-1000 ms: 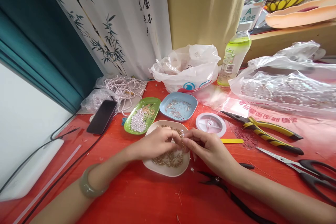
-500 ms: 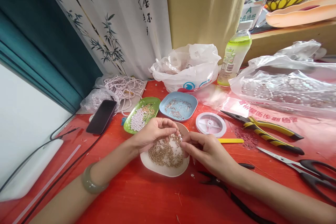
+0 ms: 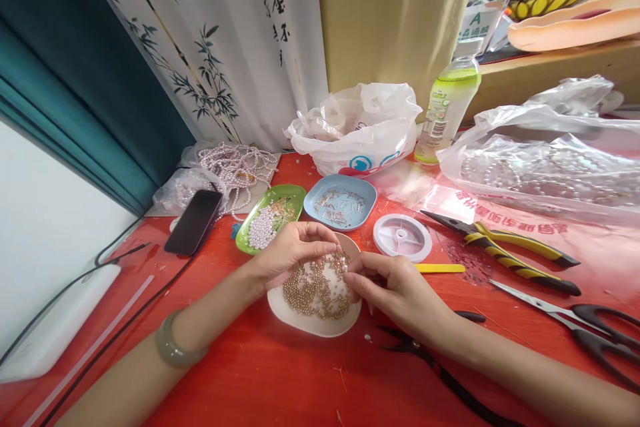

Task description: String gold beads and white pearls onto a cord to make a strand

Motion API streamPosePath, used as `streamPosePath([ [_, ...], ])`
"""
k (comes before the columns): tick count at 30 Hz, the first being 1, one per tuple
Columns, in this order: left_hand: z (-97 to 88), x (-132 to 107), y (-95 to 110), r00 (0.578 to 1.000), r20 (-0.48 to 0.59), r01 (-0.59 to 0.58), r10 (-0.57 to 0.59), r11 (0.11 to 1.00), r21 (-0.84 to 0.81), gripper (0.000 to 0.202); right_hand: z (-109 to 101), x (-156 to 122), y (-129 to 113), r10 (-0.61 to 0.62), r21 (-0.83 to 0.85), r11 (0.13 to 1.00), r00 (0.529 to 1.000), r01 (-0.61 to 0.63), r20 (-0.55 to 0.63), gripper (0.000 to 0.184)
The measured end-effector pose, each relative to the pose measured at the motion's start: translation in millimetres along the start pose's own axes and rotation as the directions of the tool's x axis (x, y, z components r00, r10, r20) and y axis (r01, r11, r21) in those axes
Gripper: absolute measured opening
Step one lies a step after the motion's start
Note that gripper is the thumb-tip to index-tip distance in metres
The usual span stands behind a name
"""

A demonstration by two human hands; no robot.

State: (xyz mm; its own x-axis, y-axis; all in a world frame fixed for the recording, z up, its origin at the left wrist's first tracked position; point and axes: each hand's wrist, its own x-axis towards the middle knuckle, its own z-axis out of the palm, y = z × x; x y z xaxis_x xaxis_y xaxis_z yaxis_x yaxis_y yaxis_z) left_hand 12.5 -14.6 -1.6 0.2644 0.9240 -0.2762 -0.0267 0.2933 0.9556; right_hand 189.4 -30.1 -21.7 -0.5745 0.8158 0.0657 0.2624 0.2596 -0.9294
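Above a white dish point(image 3: 287, 320) of small gold beads point(image 3: 310, 293), my two hands face each other with fingertips close together. My right hand point(image 3: 383, 280) pinches a short strand of white pearl beads point(image 3: 343, 263) between thumb and forefinger. Thumb and fingers of my left hand point(image 3: 297, 250) are closed at the strand's upper end; what exactly lies between them is too small to make out. Behind the dish are a green tray point(image 3: 300, 197) with white and gold beads and a blue tray point(image 3: 367, 213) with small metal pins. A thread spool point(image 3: 415, 247) lies right of them.
Yellow-black pliers point(image 3: 520, 253), scissors point(image 3: 560, 313) and dark-handled cutters point(image 3: 440, 373) lie to the right. A phone point(image 3: 193, 223) and pearl strands point(image 3: 235, 163) are at the left. Plastic bags point(image 3: 355, 140) and a bottle point(image 3: 447, 113) stand at the back.
Hardly anything differs. Both hands keep their places over the white dish, with only slight finger movement at the pearl strand.
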Motion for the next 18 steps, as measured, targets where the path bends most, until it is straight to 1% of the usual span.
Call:
streamPosePath([
  [5,-1.3,0.2,-0.6,1.000,-0.014,-0.008,0.008,0.999,0.031,0.015,-0.3,-0.4,0.2,-0.010,-0.014,1.000,1.000,0.010,-0.014,0.018],
  [11,-3.8,2.6,-4.6,0.999,0.028,-0.043,0.042,0.998,0.038,0.013,-0.4,-0.5,0.2,0.004,-0.026,1.000,1.000,-0.004,-0.010,0.018],
  [18,-2.5,1.1,-2.5,0.999,0.022,-0.050,0.050,0.998,0.037,0.009,-0.5,-0.3,0.1,0.006,-0.041,0.999,1.000,-0.006,0.001,0.019],
])
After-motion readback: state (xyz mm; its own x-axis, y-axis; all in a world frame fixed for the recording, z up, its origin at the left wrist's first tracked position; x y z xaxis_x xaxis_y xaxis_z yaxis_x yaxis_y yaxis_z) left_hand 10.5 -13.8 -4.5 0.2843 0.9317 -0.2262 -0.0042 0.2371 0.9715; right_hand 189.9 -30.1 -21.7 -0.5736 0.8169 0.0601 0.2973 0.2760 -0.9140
